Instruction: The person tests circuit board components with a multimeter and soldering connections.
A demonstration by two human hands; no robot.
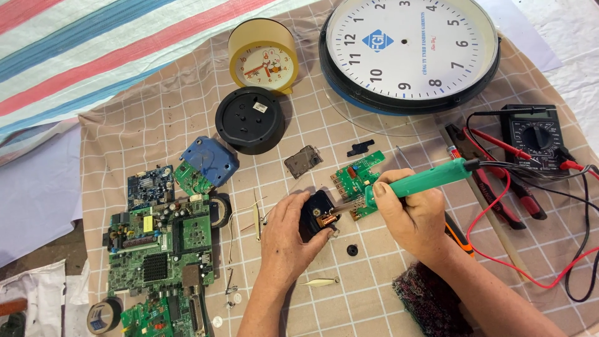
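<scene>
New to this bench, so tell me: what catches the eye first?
The right hand holds a green soldering iron to a small black clock movement steadied by the left hand. Behind lies a big white wall clock; green circuit boards crowd the left.

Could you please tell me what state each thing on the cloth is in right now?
Left hand: pinning the black clock module.
Right hand: gripping the green soldering iron, tip on the module's copper coil.
Large wall clock: face up, no hands visible.
Yellow alarm clock: lying tilted.
Black round cover: lying flat.
</scene>
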